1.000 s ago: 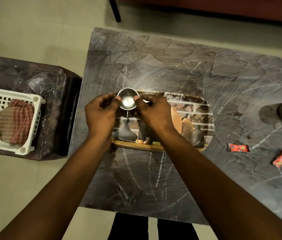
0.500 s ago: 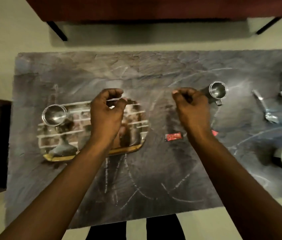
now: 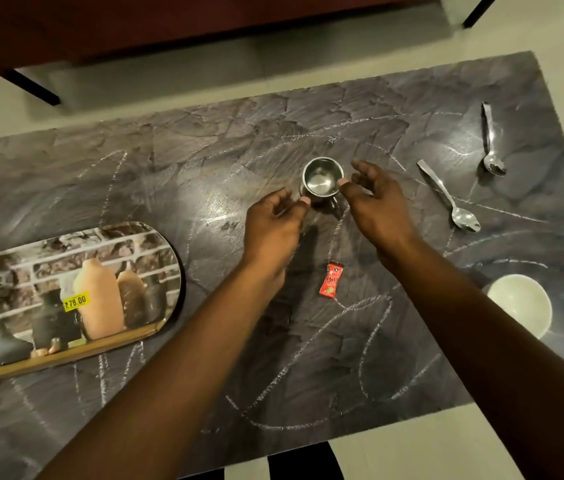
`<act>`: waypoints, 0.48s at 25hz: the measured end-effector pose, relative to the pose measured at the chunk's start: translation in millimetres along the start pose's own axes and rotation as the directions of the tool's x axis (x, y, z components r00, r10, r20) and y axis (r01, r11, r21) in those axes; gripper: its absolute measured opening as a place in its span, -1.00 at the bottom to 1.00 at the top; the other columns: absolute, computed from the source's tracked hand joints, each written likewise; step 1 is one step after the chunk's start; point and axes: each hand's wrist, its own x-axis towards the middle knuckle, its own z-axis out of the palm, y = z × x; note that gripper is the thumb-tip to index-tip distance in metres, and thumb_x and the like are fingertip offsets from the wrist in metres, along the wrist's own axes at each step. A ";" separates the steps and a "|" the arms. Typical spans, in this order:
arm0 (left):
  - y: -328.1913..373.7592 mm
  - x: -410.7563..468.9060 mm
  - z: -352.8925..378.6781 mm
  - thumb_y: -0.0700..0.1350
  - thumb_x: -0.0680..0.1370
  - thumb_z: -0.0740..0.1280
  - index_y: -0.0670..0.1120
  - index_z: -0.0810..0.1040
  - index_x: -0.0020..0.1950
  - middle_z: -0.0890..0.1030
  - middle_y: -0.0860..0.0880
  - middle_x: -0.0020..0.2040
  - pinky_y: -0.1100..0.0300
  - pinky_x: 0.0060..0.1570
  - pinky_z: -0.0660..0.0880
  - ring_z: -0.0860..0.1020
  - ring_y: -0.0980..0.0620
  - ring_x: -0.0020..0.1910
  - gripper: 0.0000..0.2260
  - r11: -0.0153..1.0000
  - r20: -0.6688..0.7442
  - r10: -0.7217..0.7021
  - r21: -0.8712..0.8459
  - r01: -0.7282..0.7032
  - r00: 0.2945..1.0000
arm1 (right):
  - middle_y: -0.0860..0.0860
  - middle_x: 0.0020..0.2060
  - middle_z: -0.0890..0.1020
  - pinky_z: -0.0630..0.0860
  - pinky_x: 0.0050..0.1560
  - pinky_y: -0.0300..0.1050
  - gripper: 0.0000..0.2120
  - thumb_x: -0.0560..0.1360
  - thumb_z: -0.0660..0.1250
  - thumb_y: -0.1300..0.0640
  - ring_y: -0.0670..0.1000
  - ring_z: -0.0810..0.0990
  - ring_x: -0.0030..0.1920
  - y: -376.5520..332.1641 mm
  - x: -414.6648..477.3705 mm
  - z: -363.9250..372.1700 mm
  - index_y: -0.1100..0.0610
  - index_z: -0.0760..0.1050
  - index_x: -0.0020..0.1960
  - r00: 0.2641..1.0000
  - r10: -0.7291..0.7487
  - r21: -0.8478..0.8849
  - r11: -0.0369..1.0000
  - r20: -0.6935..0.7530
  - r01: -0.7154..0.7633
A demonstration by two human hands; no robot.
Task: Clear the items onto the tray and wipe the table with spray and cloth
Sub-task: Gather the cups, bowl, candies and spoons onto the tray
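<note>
Both hands flank the steel cup mid-counter, left hand and right hand each close to its sides. Between cup and tray the counter lies bare. A red sachet sits between the forearms. To the right, two spoons and a white bowl crowd that end.

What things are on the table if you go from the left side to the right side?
Tray → left hand → steel cup → red packet → right hand → near spoon → far spoon → white bowl.
</note>
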 end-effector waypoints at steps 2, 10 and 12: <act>-1.7 7.7 15.9 -0.24 0.70 0.44 -0.08 0.69 0.26 0.75 -0.08 0.13 -0.05 0.44 0.59 0.67 0.08 0.01 -0.83 0.997 0.001 -0.042 -0.065 0.042 0.999 | 0.02 0.42 0.61 0.58 0.36 -0.08 -0.55 0.69 0.36 0.08 -0.02 0.61 0.39 3.2 11.9 5.4 0.02 0.46 0.57 0.997 -0.013 0.047 0.999 0.071 0.010; -6.8 20.6 0.6 -0.30 0.73 0.34 -0.16 0.69 0.42 0.77 -0.20 0.28 -0.24 0.42 0.62 0.73 -0.23 0.31 -0.71 0.994 -0.078 0.018 -0.110 -0.027 0.997 | 0.03 0.02 0.80 0.67 0.20 0.23 -0.75 0.70 0.29 0.09 0.05 0.75 0.04 -6.1 9.1 32.1 0.05 0.73 0.21 0.996 -0.033 0.021 0.999 0.081 0.031; -0.3 14.6 -22.7 -0.28 0.71 0.38 -0.16 0.69 0.44 0.77 -0.15 0.31 -0.17 0.39 0.65 0.75 -0.14 0.28 -0.70 0.993 -0.165 0.059 -0.095 -0.076 0.984 | 0.01 0.04 0.80 0.65 0.27 0.26 -0.74 0.67 0.32 0.05 0.02 0.75 0.08 -19.4 -3.7 50.7 0.03 0.73 0.24 0.995 -0.073 0.006 0.997 0.070 0.072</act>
